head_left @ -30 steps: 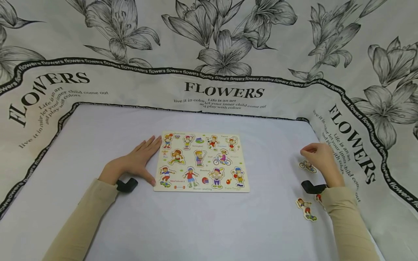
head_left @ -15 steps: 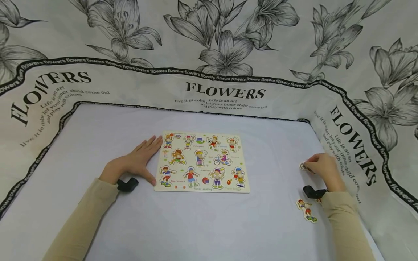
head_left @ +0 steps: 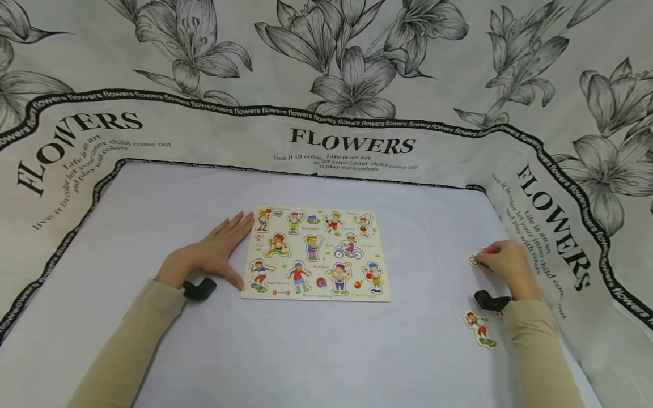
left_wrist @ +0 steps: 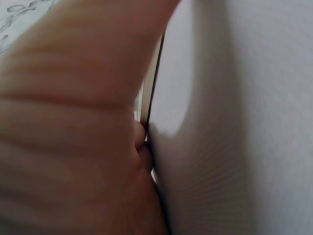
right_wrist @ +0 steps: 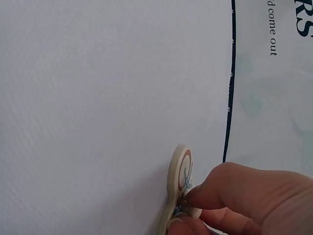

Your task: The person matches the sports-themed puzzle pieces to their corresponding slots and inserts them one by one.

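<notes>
A cream wooden puzzle board (head_left: 385, 292) with sports figures lies flat in the middle of the table in the head view. Along its left edge my left hand (head_left: 211, 252) is spread, fingertips and thumb touching the board; in the left wrist view the hand mostly hides the board. Far right, my right hand (head_left: 505, 263) pinches a bicycle puzzle piece (head_left: 473, 259) between thumb and fingers. The right wrist view has this piece (right_wrist: 180, 169) tilted on edge, its lower part hidden by the fingertips. Nearer me lies a skateboarder piece (head_left: 480, 329).
Another piece, mostly hidden, sits under the right wrist beside the black wrist camera (head_left: 491, 300). White cloth (head_left: 316, 351) covers the table. A flower-printed cloth (head_left: 352, 144) with black trim rises behind and along both sides.
My right hand has come down onto the bicycle piece and taken hold of it, then stayed nearly still. My left hand and the board have not moved.
</notes>
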{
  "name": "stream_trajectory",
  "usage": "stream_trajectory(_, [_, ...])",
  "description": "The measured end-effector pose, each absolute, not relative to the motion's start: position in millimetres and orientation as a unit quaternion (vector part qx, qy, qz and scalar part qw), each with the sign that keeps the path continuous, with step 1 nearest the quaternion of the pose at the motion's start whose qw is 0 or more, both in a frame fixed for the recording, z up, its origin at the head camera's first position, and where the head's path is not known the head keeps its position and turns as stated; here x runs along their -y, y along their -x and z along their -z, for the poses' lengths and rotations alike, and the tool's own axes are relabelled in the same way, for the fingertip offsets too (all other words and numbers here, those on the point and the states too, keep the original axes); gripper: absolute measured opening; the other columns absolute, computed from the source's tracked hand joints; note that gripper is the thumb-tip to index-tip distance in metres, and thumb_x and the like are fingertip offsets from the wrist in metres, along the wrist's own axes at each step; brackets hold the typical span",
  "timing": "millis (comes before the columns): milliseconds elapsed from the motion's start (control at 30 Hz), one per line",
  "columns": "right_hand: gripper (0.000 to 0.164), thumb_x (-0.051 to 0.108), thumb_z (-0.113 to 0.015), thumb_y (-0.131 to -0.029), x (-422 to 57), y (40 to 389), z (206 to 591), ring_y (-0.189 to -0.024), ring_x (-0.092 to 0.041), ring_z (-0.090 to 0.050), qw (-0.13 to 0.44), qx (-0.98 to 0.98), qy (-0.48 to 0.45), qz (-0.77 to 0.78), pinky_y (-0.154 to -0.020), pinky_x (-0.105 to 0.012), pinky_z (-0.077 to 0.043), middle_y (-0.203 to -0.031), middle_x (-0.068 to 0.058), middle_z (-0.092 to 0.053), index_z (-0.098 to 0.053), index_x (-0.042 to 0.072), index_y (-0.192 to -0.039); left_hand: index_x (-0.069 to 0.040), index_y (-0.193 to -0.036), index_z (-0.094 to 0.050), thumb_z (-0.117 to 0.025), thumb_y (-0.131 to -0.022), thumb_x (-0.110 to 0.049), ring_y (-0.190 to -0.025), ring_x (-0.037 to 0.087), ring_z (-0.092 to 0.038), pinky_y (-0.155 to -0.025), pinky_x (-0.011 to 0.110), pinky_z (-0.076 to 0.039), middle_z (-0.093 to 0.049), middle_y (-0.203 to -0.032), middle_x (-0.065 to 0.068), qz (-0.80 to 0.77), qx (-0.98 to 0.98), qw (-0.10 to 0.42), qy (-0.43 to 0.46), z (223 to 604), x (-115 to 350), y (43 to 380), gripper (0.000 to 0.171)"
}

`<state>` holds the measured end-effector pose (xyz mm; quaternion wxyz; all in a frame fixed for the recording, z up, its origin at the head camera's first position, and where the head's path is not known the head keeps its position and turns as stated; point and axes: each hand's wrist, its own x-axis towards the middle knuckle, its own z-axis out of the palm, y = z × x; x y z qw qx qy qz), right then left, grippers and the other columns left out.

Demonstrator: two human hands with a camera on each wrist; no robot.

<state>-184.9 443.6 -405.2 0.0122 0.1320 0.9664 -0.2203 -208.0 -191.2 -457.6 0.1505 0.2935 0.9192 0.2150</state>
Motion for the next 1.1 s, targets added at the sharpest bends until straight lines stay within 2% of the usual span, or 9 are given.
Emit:
stream_trajectory(267, [0.022,0.012,-0.076,-0.082,-447,187,405,-0.057,-0.015,-0.056,0.013,-0.967,-0.122,0.222,-0.049,-0.028,-0.046,-0.064,-0.003,-0.066,-0.070,-0.009,-0.081,0.000,-0.158,-0.001,-0.086,-0.053,-0.069,-0.151,0.033,0.011,-0.121,0.050,0.005,0.005,-0.166,0.015,-0.215,-0.920,0.151,-0.291,456,191,207,0.152])
stream_trajectory(567, [0.022,0.012,-0.074,-0.085,-436,191,397,-0.065,-0.020,-0.057,0.014,-0.968,-0.120,0.219,-0.052,-0.029,-0.046,-0.077,-0.014,-0.067,-0.070,-0.009,-0.087,0.001,-0.157,-0.001,-0.086,-0.053,-0.069,-0.151,0.033,0.011,-0.121,0.050,0.005,0.005,-0.166,0.015,-0.216,-0.919,0.153,-0.291,456,191,208,0.152])
stream_trajectory(1100, [0.021,0.013,-0.077,-0.083,-397,202,391,-0.062,-0.019,-0.055,-0.012,-0.973,-0.067,0.220,-0.053,-0.029,-0.045,-0.066,-0.004,-0.067,-0.071,-0.007,-0.084,0.001,-0.158,-0.001,-0.086,-0.053,-0.069,-0.151,0.033,0.011,-0.121,0.050,0.005,0.005,-0.166,0.015,-0.215,-0.920,0.153,-0.290,457,190,208,0.151])
